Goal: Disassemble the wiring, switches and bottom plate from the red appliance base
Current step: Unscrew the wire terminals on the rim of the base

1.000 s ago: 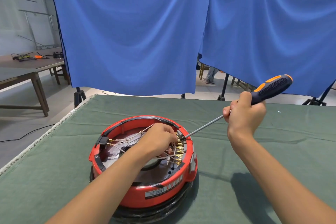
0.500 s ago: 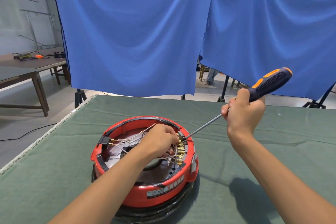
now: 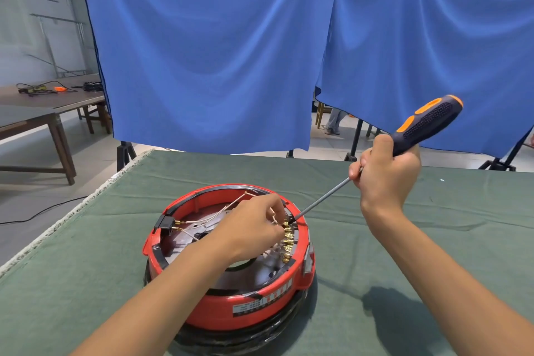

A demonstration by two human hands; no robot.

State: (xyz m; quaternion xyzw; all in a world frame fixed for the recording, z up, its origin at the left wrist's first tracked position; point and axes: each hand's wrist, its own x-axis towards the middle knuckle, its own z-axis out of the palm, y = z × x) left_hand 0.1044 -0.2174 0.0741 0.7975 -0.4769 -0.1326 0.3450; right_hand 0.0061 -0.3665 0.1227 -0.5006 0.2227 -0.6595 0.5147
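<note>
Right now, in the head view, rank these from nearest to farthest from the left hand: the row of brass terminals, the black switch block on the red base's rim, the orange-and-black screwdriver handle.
1. Row of brass terminals: at the left hand's fingertips.
2. Black switch block: on the rim's left side.
3. Orange-and-black screwdriver handle: up right, held by the right hand.
</note>
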